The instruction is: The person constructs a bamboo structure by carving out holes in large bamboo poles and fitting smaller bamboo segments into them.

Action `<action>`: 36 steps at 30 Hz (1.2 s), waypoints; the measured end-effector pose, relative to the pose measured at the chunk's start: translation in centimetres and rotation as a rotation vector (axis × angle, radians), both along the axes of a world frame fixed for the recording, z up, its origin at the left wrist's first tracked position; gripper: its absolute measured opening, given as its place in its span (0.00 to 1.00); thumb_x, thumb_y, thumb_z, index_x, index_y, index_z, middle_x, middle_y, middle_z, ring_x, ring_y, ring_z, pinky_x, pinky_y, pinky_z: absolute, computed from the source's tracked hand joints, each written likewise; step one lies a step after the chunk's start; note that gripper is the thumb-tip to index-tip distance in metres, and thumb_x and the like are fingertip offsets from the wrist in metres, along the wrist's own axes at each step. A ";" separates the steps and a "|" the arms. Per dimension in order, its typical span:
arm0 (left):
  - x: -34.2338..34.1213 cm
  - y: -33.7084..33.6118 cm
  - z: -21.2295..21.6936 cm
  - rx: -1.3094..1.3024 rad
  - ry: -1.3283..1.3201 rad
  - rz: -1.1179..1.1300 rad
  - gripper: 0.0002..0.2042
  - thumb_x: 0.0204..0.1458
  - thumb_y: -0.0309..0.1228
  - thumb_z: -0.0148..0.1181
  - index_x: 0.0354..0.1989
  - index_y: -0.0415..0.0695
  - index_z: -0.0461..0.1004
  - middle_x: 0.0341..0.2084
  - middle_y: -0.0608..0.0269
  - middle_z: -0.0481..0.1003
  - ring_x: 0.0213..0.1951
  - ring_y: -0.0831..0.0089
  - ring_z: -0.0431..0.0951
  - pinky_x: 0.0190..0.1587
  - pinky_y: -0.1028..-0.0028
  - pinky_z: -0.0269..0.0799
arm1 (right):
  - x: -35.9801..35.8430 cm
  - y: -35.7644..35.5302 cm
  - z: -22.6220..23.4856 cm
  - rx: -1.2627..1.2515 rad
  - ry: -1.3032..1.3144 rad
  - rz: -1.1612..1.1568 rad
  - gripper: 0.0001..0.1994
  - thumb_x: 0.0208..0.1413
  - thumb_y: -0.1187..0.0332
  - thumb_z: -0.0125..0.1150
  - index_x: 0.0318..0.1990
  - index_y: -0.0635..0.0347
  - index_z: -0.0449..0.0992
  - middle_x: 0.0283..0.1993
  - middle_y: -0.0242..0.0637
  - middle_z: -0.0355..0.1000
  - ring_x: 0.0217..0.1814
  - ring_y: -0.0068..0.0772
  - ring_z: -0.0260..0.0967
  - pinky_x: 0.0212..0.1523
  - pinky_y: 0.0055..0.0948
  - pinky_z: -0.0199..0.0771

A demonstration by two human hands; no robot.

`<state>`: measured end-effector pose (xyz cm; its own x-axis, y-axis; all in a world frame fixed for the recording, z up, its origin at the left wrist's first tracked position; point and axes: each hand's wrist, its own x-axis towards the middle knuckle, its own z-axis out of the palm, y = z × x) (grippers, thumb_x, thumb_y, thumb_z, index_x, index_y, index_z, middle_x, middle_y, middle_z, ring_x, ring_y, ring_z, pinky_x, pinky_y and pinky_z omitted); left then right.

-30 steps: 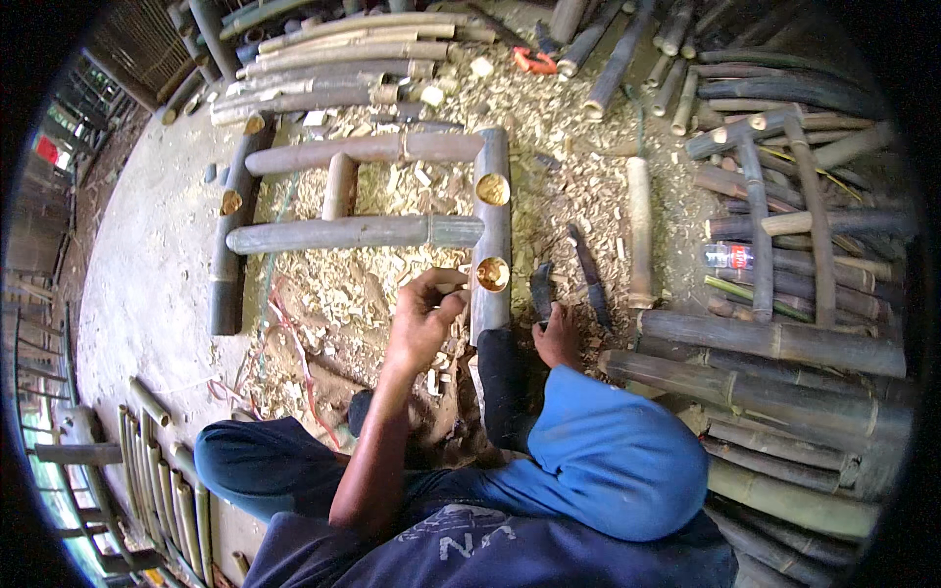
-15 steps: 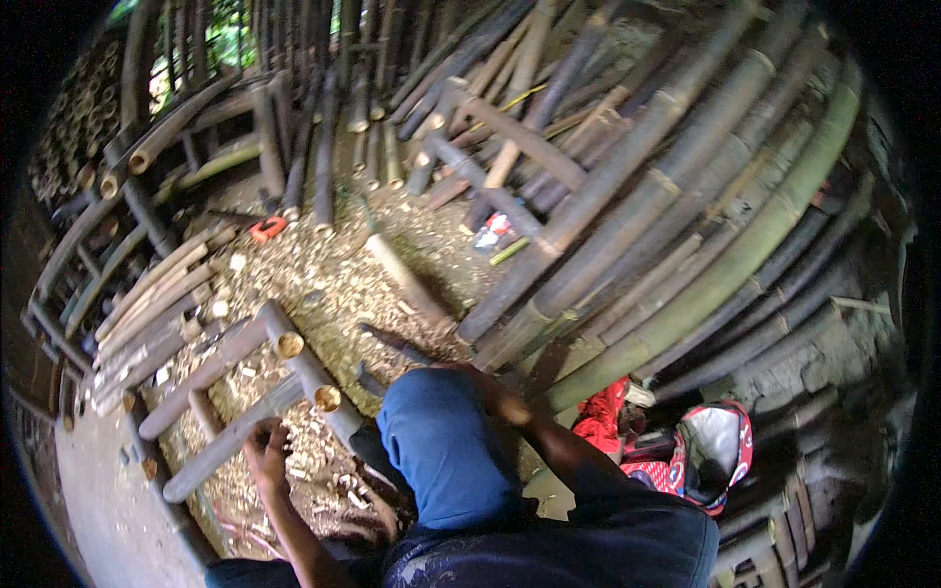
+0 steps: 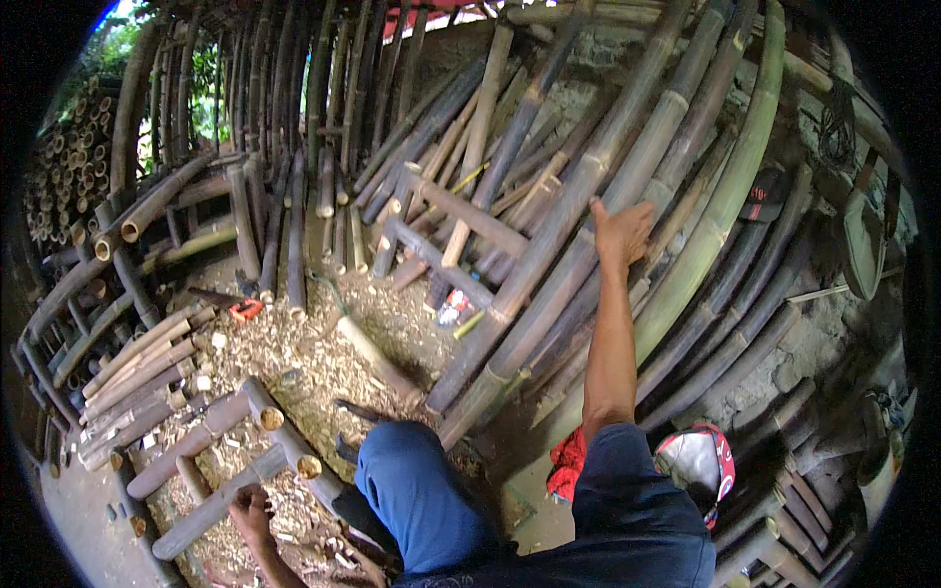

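My right hand [image 3: 623, 233] reaches up and forward, its fingers curled on a dark bamboo pole [image 3: 573, 299] that leans among many long poles against the wall. My left hand [image 3: 251, 512] is low at the left and rests on a rail of a ladder-like bamboo frame [image 3: 211, 419] that lies on the ground. Its fingers are curled over that rail. My blue-trousered knee [image 3: 417, 485] is between the two hands.
Wood shavings [image 3: 294, 353] cover the ground. A stack of cut bamboo lengths [image 3: 137, 377] lies at the left, and a short thick piece [image 3: 377, 358] lies ahead. A dark tool [image 3: 358, 412] and a small red tool [image 3: 245, 309] are on the ground. A red-and-white bag [image 3: 696, 465] sits by my right hip.
My head has turned from the frame on the ground up to the leaning poles. My right hand left the frame and rose to a pole. My left hand stays at the frame.
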<state>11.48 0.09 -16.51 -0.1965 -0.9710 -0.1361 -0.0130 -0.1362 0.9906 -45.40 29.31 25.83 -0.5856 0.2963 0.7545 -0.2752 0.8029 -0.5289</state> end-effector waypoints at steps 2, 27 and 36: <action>0.5 -0.7 -0.9 0.008 0.038 0.024 0.04 0.55 0.27 0.61 0.37 0.42 0.76 0.26 0.66 0.75 0.24 0.77 0.74 0.22 0.77 0.69 | -1.1 -0.8 -0.3 0.018 -0.066 -0.012 0.41 0.46 0.52 0.77 0.58 0.63 0.57 0.54 0.57 0.67 0.53 0.58 0.74 0.50 0.53 0.78; -2.9 -0.5 1.1 0.042 0.167 0.007 0.10 0.55 0.28 0.59 0.46 0.42 0.74 0.32 0.60 0.78 0.28 0.70 0.78 0.26 0.72 0.74 | 6.8 1.7 -1.9 -0.404 0.078 0.482 0.56 0.42 0.62 0.77 0.72 0.81 0.45 0.73 0.68 0.51 0.76 0.58 0.52 0.76 0.42 0.50; -2.2 1.2 11.3 -0.214 0.142 0.150 0.10 0.50 0.30 0.65 0.37 0.35 0.79 0.23 0.69 0.73 0.25 0.81 0.68 0.27 0.77 0.62 | 9.4 -0.3 2.8 -0.704 0.058 1.312 0.43 0.43 0.63 0.71 0.66 0.76 0.58 0.59 0.51 0.68 0.53 0.42 0.73 0.53 0.39 0.76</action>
<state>9.26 1.28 -5.23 -0.0508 -0.9943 0.0934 0.1324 0.0860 0.9875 -36.00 29.02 28.61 -0.6916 -0.1006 0.7153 -0.6154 -0.4365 -0.6563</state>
